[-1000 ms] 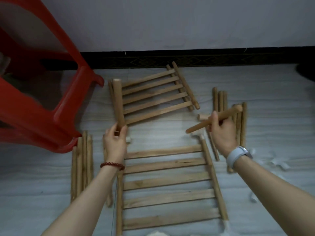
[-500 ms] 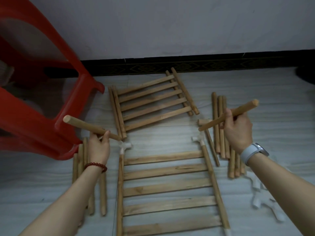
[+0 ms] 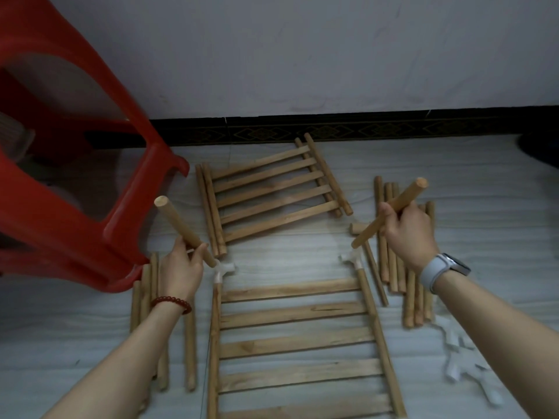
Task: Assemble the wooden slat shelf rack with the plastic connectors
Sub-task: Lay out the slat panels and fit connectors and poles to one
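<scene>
A single head-worn wide-angle view looks forward and steeply down at the floor (image 3: 302, 261) from close above, both forearms reaching in from the near edge. It faces the wall (image 3: 302, 55) at the far side. Wide-angle bending probably distorts the red stool (image 3: 75, 207) at far left.

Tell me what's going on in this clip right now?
A person is building a slat rack on the floor. The left hand grips a dowel, its lower end at the white connector on the near panel's left corner. The right hand holds another dowel above the right connector, not yet inserted. A second panel and spare dowels lie nearby.
</scene>
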`<state>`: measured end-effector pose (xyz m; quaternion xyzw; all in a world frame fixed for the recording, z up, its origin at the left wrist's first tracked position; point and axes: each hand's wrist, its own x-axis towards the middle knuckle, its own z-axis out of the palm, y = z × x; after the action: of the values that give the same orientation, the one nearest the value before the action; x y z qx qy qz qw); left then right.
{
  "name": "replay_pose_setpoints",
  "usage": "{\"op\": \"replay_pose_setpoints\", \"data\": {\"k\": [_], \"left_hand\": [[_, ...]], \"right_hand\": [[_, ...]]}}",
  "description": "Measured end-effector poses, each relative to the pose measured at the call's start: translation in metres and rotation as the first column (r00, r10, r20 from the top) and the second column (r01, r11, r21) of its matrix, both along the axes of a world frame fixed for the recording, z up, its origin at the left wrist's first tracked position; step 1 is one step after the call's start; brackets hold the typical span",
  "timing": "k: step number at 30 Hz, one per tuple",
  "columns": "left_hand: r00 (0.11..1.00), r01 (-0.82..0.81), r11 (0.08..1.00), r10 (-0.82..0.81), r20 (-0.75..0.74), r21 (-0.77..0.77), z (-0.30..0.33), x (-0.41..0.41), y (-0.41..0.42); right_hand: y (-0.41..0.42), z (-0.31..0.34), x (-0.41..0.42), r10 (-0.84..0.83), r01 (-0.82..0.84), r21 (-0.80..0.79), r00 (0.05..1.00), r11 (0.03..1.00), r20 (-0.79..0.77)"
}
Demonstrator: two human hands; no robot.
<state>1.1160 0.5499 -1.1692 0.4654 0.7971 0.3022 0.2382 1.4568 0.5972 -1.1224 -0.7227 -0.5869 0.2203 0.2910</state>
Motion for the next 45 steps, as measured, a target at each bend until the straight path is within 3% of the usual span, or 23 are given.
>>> {"op": "replay_pose_setpoints", "data": {"k": [8, 14, 17, 26, 37, 41, 45], "left_hand": [[0.999, 0.034, 0.999, -0.034, -0.018, -0.026, -0.001, 0.002, -0.001], [1.000, 0.026, 0.998, -0.027, -0.008, -0.063, 0.002, 0.001, 0.000], [0.997, 0.079, 0.992, -0.080, -0.011, -0.101, 0.001, 0.003, 0.009], [0.995, 0.084, 0.993, -0.088, -0.051, -0.081, -0.007, 0.005, 0.015], [0.989, 0.149, 0.982, -0.146, 0.029, -0.116, -0.014, 0.000, -0.002], [0.994, 0.111, 0.987, -0.108, 0.032, -0.116, -0.012, 0.005, -0.004], [0.989, 0.060, 0.993, -0.046, 0.144, -0.098, -0.016, 0.012, -0.007]], "right_hand": [[-0.006, -0.008, 0.013, -0.076, 0.077, 0.010, 0.995, 0.997, -0.062], [0.003, 0.000, 0.003, 0.077, -0.083, -0.156, 0.996, 0.984, -0.040], [0.015, 0.001, 0.003, 0.074, -0.085, -0.193, 0.995, 0.977, -0.065], [0.006, -0.028, 0.002, -0.002, 0.000, -0.102, 1.000, 0.995, -0.024], [-0.009, -0.031, 0.007, 0.019, -0.029, -0.161, 0.998, 0.986, -0.067], [-0.014, -0.028, -0.004, -0.044, 0.027, -0.162, 0.994, 0.987, -0.102], [-0.024, -0.038, -0.009, -0.080, 0.055, -0.252, 0.993, 0.966, -0.092]]}}
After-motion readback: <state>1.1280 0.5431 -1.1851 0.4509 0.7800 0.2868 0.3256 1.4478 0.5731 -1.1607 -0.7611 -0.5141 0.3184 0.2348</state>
